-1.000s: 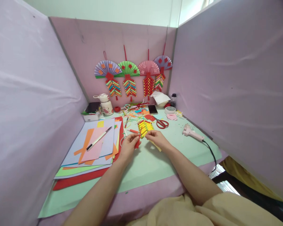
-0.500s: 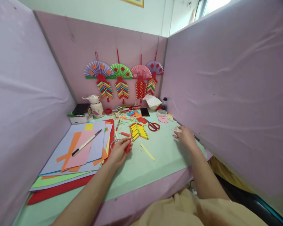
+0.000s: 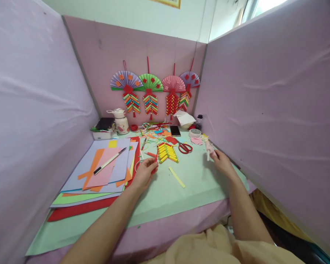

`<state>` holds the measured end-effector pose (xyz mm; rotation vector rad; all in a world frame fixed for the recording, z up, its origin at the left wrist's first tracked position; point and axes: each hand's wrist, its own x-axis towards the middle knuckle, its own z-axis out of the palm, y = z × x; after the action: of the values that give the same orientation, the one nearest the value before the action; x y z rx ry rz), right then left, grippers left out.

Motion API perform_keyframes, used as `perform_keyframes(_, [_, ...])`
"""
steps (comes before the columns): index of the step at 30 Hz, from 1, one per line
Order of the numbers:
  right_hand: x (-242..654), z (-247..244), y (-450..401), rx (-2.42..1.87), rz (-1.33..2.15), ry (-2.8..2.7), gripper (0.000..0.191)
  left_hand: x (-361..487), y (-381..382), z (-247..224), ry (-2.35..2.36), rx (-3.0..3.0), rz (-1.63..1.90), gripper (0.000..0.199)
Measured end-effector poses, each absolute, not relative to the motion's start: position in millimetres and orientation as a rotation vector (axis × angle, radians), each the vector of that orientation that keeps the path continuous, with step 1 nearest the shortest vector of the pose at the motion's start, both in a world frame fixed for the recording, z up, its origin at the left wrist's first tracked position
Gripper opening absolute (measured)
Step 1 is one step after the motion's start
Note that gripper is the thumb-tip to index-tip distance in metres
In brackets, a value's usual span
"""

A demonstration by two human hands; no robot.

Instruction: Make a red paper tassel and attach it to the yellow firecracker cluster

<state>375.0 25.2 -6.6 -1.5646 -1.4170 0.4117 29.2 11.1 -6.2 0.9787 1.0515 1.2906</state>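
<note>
So my worktop (image 3: 192,183) is covered in matt pale green stuff, can't tell if paper or cloth. The paper sheets (image 3: 121,161) look smooth and matt, same with the pleated paper fans (image 3: 149,81). Scissors (image 3: 185,148) have glossy red handles, plastic looking, and the phone (image 3: 175,131) is glossy black. Side panel (image 3: 264,102) looks like wrinkled cloth.

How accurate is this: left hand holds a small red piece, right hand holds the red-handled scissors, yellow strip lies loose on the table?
One error, per the head view: the right hand holds the pink glue gun; the scissors lie on the table. Left hand on small red piece, loose yellow strip: correct.
</note>
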Motion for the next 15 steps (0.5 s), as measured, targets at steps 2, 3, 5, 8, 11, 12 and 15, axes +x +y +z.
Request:
perform_keyframes(2, [354.2,6.4,16.2,-1.455,0.646,-1.406,0.040,29.8,9.9,-6.3,1.094,1.039,1.318,0.032])
perform_keyframes(3, [341.6,11.6,11.5,-1.370,0.807,-1.358,0.044,30.2,9.2,-6.3,1.118,1.070,1.337,0.030])
perform_keyframes(5, [313.9,16.8,2.4,-1.232,1.028,-1.250,0.048,30.8,8.1,-6.6,1.157,1.124,1.374,0.028])
perform_keyframes(8, [271.8,10.5,-8.8,-1.157,1.203,-1.174,0.045,30.9,7.5,-7.3,1.167,1.182,1.409,0.026])
perform_keyframes(11, [238.0,-4.7,-16.9,-1.226,1.290,-1.229,0.042,30.6,7.8,-7.6,1.165,1.202,1.436,0.025])
perform_keyframes(12, [229.8,-9.7,-18.9,-1.244,1.300,-1.256,0.042,30.4,7.9,-7.6,1.166,1.203,1.440,0.024])
perform_keyframes(15, [215.4,-20.7,-23.4,-1.278,1.227,-1.353,0.043,30.3,8.6,-8.2,1.167,1.215,1.435,0.021])
